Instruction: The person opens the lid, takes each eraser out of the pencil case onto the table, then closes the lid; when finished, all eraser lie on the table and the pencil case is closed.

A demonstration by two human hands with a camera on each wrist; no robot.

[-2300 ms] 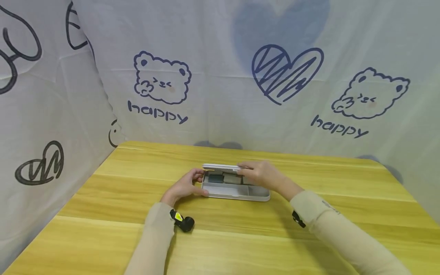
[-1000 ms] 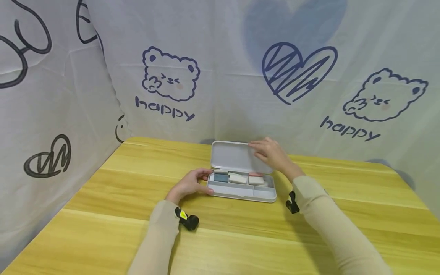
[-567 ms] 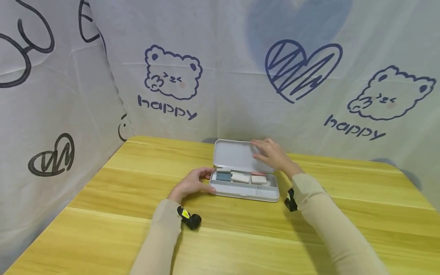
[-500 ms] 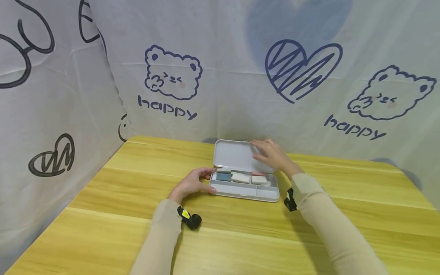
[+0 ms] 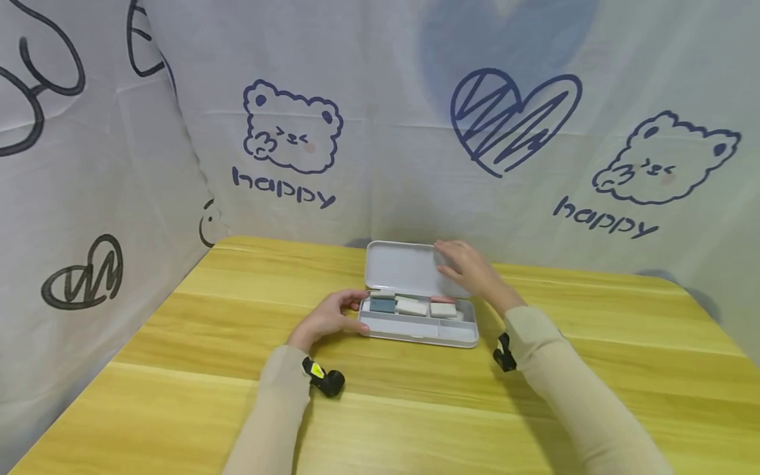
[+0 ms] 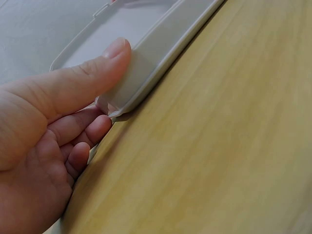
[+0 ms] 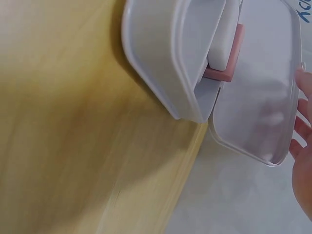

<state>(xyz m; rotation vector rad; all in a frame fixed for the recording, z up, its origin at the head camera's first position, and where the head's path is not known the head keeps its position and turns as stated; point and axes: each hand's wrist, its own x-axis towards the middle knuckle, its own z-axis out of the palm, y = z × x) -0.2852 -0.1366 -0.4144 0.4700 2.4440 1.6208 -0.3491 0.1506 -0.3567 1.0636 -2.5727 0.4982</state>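
Observation:
In the head view a pale grey pencil case [image 5: 404, 328] lies on the table, its lid [image 5: 400, 264] tipped back towards the cloth. Several eraser-like blocks fill its rear compartment: a blue block [image 5: 382, 305], white blocks such as this white block [image 5: 411, 307], and a pink block [image 7: 229, 68]. My left hand [image 5: 328, 318] grips the left end, thumb along the front wall and fingers curled at the corner in the left wrist view. My right hand [image 5: 472, 269] touches the lid's edge near its upper right with extended, relaxed fingers, hiding part of the lid.
The case stands on a yellow wood-grain table [image 5: 404, 409]. Behind the table hangs a white cloth [image 5: 404, 178] with bear and heart drawings, close to the raised lid. Another cloth wall [image 5: 148, 198] runs along the left side.
Since the earliest frame my right hand has swung the lid up and back, uncovering the blocks. Over the last half second the hands and case hold still; the view shifts slightly.

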